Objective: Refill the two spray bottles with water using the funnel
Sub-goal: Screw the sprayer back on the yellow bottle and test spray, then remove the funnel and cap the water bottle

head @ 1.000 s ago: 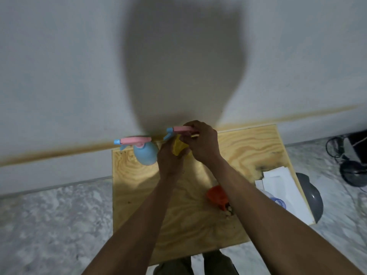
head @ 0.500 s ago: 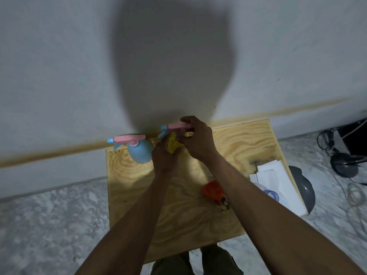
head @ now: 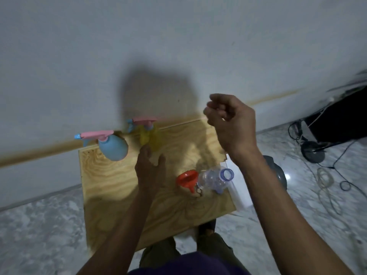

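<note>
A yellow spray bottle (head: 148, 136) with a pink trigger head stands at the far edge of the plywood board (head: 111, 187). Left of it stands a blue spray bottle (head: 113, 147), also with a pink head on. My left hand (head: 150, 168) lies just in front of the yellow bottle, fingers apart, fingertips at its base. My right hand (head: 232, 124) hovers above the board's far right corner, fingers curled in, nothing visible in it. A red funnel (head: 187, 180) lies on its side mid-board. Beside it lies a clear plastic water bottle (head: 214, 178), uncapped.
White paper (head: 237, 197) hangs over the board's right edge. A grey round object (head: 279, 173) sits on the marble floor beyond it. Cables (head: 325, 181) and a black stand (head: 312, 152) lie at the right. The white wall rises right behind the board.
Both hands were on the yellow bottle and its pink head. My right hand has now lifted away up and to the right, and my left hand has slid back from the bottle. The camera shifted.
</note>
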Demonstrator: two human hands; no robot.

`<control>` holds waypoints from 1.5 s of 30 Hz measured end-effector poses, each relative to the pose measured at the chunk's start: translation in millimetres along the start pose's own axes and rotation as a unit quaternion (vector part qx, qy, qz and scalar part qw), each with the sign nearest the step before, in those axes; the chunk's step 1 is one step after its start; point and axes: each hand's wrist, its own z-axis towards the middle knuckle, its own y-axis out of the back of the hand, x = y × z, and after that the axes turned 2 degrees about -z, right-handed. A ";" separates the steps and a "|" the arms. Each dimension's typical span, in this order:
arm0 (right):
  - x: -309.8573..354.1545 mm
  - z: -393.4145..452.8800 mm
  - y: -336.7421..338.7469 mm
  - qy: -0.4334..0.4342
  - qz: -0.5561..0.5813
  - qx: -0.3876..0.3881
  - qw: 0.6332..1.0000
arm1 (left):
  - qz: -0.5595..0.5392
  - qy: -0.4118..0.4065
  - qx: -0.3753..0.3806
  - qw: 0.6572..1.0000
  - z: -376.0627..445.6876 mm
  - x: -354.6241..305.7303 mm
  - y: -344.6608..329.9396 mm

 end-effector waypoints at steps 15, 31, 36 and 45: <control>-234.5 -89.6 87.0 -0.099 -0.384 0.251 0.883 | -0.063 -0.102 0.114 0.986 -139.8 -26.4 -88.9; -218.5 -77.4 108.2 -0.025 -0.220 0.151 0.963 | -0.089 -0.082 0.012 0.993 -161.0 -37.3 -111.7; -135.0 -52.0 130.1 0.093 -0.030 0.145 0.985 | -0.099 -0.103 -0.015 0.990 -167.0 -36.3 -115.3; -122.3 -39.7 114.5 0.257 -0.172 0.340 0.888 | -0.128 -0.094 -0.042 0.986 -172.9 -32.9 -120.6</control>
